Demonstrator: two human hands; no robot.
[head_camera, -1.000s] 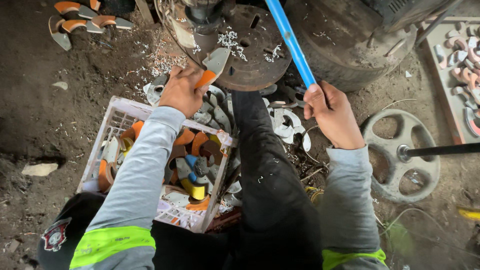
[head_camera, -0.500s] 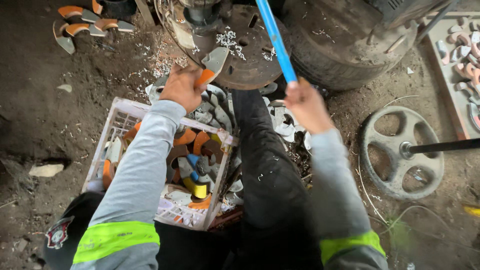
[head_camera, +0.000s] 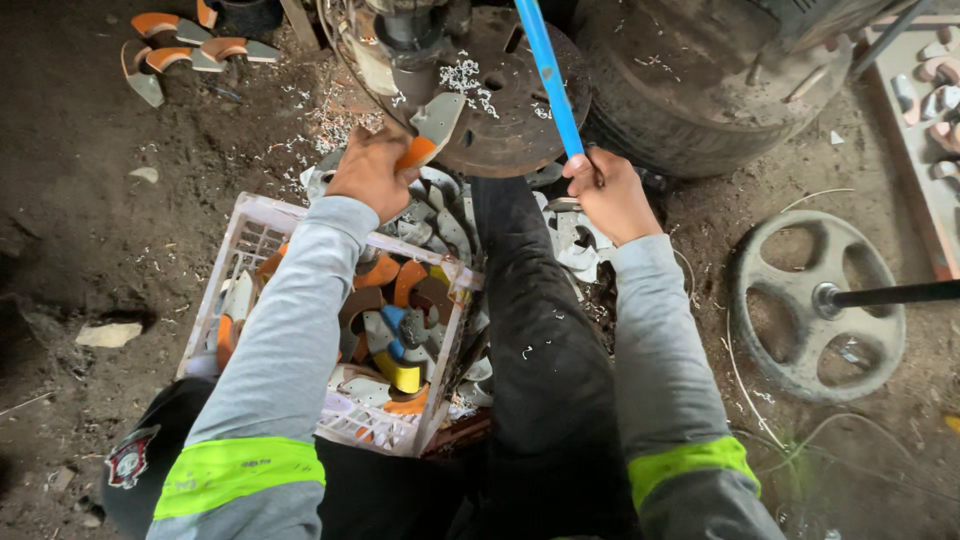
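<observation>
Beside the round metal plate (head_camera: 500, 100), the right hand (head_camera: 610, 195) has slid lower, clamped on the blue handle (head_camera: 548, 75); the left hand (head_camera: 372, 172) still grips a grey-orange piece (head_camera: 428, 128).

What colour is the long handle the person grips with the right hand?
Bright blue: the handle in the right hand shows best in the head view.

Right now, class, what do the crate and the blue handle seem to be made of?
Crate: probably moulded plastic, white and matt, going by its thin lattice walls. Blue handle, gripped by the right hand: smooth, evenly blue; painted metal or plastic, hard to say.
</observation>
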